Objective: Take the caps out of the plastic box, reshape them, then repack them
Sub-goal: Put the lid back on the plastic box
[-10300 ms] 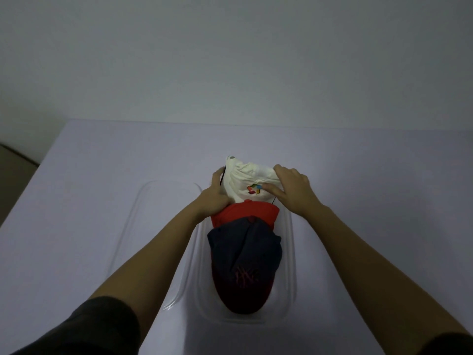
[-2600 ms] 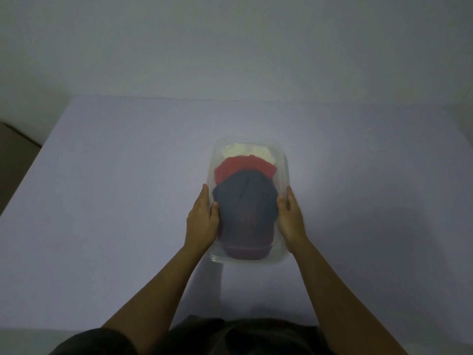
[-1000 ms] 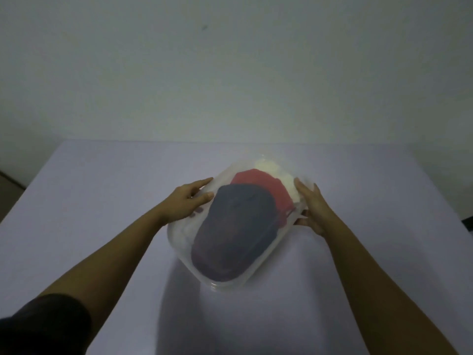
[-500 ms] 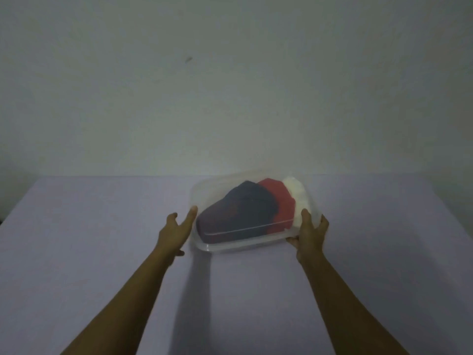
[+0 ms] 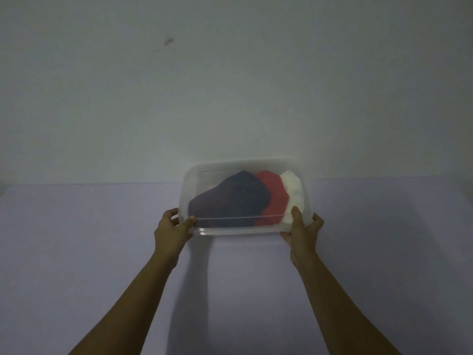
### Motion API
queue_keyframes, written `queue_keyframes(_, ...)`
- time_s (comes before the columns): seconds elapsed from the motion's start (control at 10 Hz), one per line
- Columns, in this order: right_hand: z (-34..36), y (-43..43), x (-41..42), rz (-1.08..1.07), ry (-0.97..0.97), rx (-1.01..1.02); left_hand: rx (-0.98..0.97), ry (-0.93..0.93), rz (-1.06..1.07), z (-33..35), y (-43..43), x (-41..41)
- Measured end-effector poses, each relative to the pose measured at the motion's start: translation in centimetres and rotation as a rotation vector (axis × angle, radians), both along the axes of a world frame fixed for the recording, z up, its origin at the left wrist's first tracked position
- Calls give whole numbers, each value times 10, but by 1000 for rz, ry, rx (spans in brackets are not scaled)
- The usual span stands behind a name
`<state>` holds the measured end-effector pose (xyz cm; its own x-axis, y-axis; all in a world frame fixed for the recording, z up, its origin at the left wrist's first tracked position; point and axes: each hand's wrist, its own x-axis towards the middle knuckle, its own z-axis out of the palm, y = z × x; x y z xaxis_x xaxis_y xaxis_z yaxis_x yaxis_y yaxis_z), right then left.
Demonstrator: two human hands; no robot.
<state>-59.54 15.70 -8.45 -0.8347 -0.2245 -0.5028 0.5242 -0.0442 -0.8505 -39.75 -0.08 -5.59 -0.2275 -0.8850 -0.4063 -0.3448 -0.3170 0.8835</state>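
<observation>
Right now, in the head view, you hold a clear rectangular plastic box (image 5: pixel 238 229) with both hands, out in front of you at 12 o'clock. Its long side runs from 9 o'clock to 3 o'clock, and its broad face is tipped towards you. Your left hand (image 5: pixel 172 229) grips the box at its 7 o'clock corner. The thumb (image 5: pixel 190 220) lies on the near face and the fingers curl round the edge. Your right hand (image 5: pixel 303 230) grips the 5 o'clock corner in the same way, with its thumb (image 5: pixel 297 213) pressed upright on the face. The right fingers wrap underneath, mostly out of sight.

All three caps are inside the box, showing hazily through the plastic. A dark navy fabric cap (image 5: pixel 235 198) fills the 9 o'clock side and overlaps a red fabric cap (image 5: pixel 275 193) beside it. A white fabric cap (image 5: pixel 294 193) is tucked against the 3 o'clock end wall, touching the red one.

Below the box a pale lilac worktop (image 5: pixel 102 252) spreads out, with a soft shadow falling under the box and along your forearms. You cannot tell whether the far edge of the box rests on the worktop. Behind it rises a plain grey-white wall (image 5: pixel 230 85) with a small dark smudge (image 5: pixel 169 41) at 11 o'clock.
</observation>
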Motion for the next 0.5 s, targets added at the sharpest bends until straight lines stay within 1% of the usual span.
queue_keyframes(0.3,-20,1,1,40,99,130,-68,-36,-26,-7,-6,1)
queue_keyframes(0.4,-5,3,3,139,111,208,-53,-91,-86,2,-5,3)
queue_keyframes(0.5,10,8,1,236,199,374,-115,-207,-137,10,0,8)
